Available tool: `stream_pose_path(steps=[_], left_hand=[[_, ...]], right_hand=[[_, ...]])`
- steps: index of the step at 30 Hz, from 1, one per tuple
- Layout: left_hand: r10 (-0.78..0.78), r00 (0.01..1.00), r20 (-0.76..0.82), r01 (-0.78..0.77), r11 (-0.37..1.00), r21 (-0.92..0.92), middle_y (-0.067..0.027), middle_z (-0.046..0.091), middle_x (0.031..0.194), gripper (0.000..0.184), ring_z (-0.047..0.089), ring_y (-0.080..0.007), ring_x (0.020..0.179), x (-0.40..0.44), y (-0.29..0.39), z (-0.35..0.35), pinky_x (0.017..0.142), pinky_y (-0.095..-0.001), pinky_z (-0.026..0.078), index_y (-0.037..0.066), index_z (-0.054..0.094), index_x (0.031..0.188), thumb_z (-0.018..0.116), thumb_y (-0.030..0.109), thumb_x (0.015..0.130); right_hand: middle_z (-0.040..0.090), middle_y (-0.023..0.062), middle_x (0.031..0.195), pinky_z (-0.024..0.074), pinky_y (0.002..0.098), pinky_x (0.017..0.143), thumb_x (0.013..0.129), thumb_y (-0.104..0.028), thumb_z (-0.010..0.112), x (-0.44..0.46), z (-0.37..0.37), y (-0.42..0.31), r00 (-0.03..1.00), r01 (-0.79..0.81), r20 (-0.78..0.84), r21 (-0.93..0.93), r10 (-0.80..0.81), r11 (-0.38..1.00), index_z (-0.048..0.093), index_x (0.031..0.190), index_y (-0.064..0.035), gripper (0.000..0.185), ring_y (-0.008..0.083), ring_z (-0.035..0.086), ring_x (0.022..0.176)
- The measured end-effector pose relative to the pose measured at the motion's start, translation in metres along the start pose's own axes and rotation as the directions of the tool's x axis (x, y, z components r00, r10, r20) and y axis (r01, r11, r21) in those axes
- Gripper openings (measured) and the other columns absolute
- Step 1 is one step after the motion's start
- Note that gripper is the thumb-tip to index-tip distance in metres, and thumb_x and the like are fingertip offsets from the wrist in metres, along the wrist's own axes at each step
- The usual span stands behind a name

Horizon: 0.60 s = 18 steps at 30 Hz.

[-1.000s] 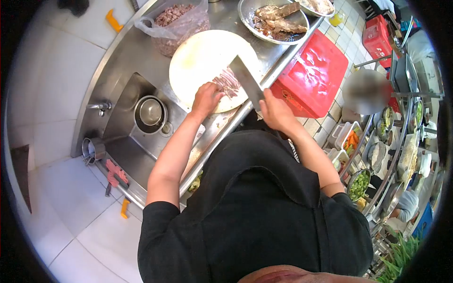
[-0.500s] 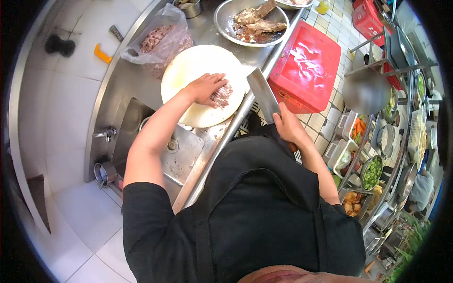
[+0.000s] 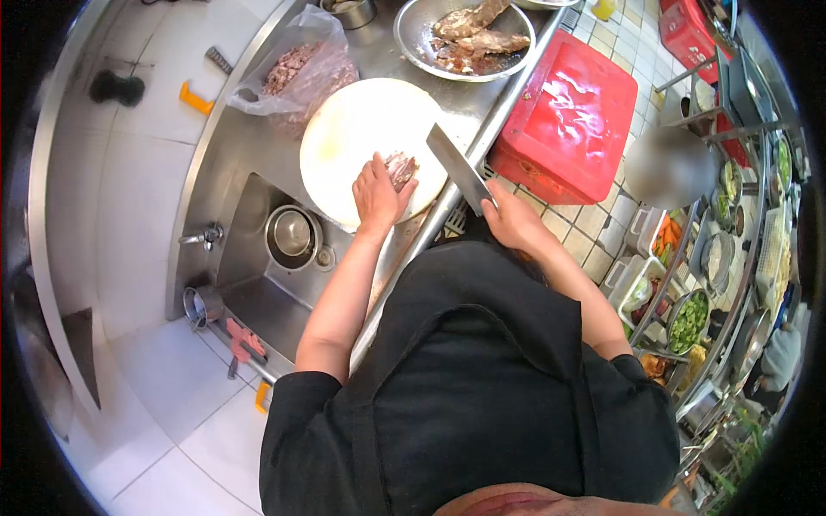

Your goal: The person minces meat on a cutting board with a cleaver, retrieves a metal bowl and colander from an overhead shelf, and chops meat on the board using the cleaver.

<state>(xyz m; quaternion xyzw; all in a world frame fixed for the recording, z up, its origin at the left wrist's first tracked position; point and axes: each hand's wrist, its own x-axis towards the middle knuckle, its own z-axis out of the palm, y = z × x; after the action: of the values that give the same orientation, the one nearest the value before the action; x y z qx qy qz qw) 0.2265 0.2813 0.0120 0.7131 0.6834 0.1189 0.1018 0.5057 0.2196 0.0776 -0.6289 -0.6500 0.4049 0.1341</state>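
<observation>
On the round white cutting board (image 3: 335,163) lies a small pile of reddish, sliced-looking meat (image 3: 400,168). My left hand (image 3: 379,199) cups its near side, with the fingers along the left and the thumb on the right. My right hand (image 3: 514,220) is closed round the handle of a cleaver (image 3: 458,168). Its broad blade points up and left over the board's right edge, apart from the meat. My fingers hide most of the handle.
Behind the board are a plastic bag of minced meat (image 3: 297,70) and a metal bowl (image 3: 413,47) with large meat pieces. A sink (image 3: 249,258) holding bowls is at left. A red lidded box (image 3: 572,112) stands right of the counter; vegetable containers (image 3: 641,284) are farther right.
My left hand has drawn back toward me, from lying across the meat to gripping its near side. The cleaver has moved left, closer to the board. The view has shifted slightly.
</observation>
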Motion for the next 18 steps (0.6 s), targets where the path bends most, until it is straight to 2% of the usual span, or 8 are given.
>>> stream_pose_path(steps=[1,3,7,10,12,13,15,18], left_hand=[[-0.015,1.000,-0.008,0.014,1.000,-0.004,-0.0266,0.054,0.145,0.084,0.052,-0.0429,0.134,0.001,-0.002,0.003,0.114,-0.0517,0.041,-0.008,0.046,0.149,0.079,0.043,0.091],[0.104,0.992,-0.068,-0.113,0.983,-0.145,-0.0273,0.058,0.138,0.088,0.054,-0.0431,0.129,0.007,-0.011,0.015,0.111,-0.0502,0.043,-0.008,0.043,0.151,0.082,0.039,0.088],[0.079,0.997,-0.015,-0.080,0.987,-0.142,-0.0279,0.059,0.138,0.090,0.054,-0.0430,0.130,0.003,-0.011,0.023,0.112,-0.0497,0.042,-0.009,0.043,0.152,0.084,0.038,0.087],[0.060,0.998,-0.011,-0.061,0.981,-0.184,-0.0266,0.059,0.138,0.080,0.054,-0.0429,0.130,-0.007,-0.001,0.014,0.113,-0.0508,0.041,-0.009,0.047,0.149,0.079,0.036,0.090],[0.051,0.981,-0.185,-0.088,0.976,-0.198,-0.0257,0.060,0.138,0.067,0.055,-0.0419,0.129,-0.009,0.000,0.014,0.113,-0.0510,0.040,-0.007,0.052,0.147,0.071,0.032,0.096],[0.041,0.981,-0.188,-0.080,0.976,-0.201,-0.0257,0.060,0.138,0.067,0.055,-0.0419,0.129,-0.008,-0.002,0.018,0.113,-0.0510,0.040,-0.007,0.052,0.147,0.071,0.032,0.096],[0.043,0.966,-0.254,-0.096,0.975,-0.198,-0.0255,0.061,0.137,0.057,0.056,-0.0415,0.129,-0.004,-0.007,0.026,0.113,-0.0514,0.040,-0.006,0.053,0.145,0.062,0.028,0.100],[0.029,0.991,-0.132,-0.063,0.964,-0.260,-0.0252,0.062,0.136,0.052,0.056,-0.0414,0.129,0.000,-0.004,0.031,0.113,-0.0521,0.040,-0.005,0.053,0.144,0.058,0.024,0.101]], right_hand=[[0.069,0.0344,0.101,0.0489,0.0620,0.088,0.106,-0.024,0.053,0.003,-0.004,-0.012,0.999,0.048,-0.018,-0.011,-0.049,0.999,0.048,0.131,-0.0038,0.033,0.0553,0.065,0.102],[0.069,0.0340,0.100,0.0490,0.0623,0.087,0.106,-0.024,0.053,0.022,0.002,-0.011,0.996,0.090,0.000,-0.049,-0.090,0.995,0.048,0.132,-0.0041,0.033,0.0548,0.066,0.101],[0.070,0.0333,0.098,0.0498,0.0618,0.087,0.105,-0.021,0.053,0.044,0.008,-0.024,0.981,0.189,0.061,-0.128,-0.183,0.974,0.048,0.131,-0.0027,0.032,0.0526,0.067,0.099],[0.071,0.0325,0.097,0.0501,0.0611,0.086,0.105,-0.019,0.052,0.052,0.011,-0.022,0.958,0.271,0.148,-0.182,-0.246,0.945,0.048,0.130,-0.0003,0.032,0.0516,0.068,0.098],[0.070,0.0336,0.101,0.0502,0.0605,0.088,0.104,-0.019,0.053,0.052,0.011,-0.020,0.947,0.299,0.169,-0.140,-0.275,0.944,0.048,0.133,0.0003,0.035,0.0517,0.067,0.101],[0.070,0.0336,0.101,0.0502,0.0605,0.088,0.104,-0.019,0.053,0.050,0.006,-0.024,0.944,0.304,0.176,-0.144,-0.278,0.942,0.048,0.133,0.0003,0.035,0.0517,0.067,0.101],[0.069,0.0350,0.109,0.0498,0.0598,0.091,0.104,-0.018,0.054,0.044,-0.005,-0.031,0.963,0.158,0.224,-0.029,-0.148,0.987,0.048,0.134,0.0013,0.037,0.0517,0.066,0.106],[0.067,0.0349,0.115,0.0495,0.0582,0.094,0.103,-0.018,0.055,0.050,-0.001,-0.013,0.950,0.202,0.248,-0.024,-0.190,0.979,0.048,0.136,0.0011,0.039,0.0512,0.064,0.110]])
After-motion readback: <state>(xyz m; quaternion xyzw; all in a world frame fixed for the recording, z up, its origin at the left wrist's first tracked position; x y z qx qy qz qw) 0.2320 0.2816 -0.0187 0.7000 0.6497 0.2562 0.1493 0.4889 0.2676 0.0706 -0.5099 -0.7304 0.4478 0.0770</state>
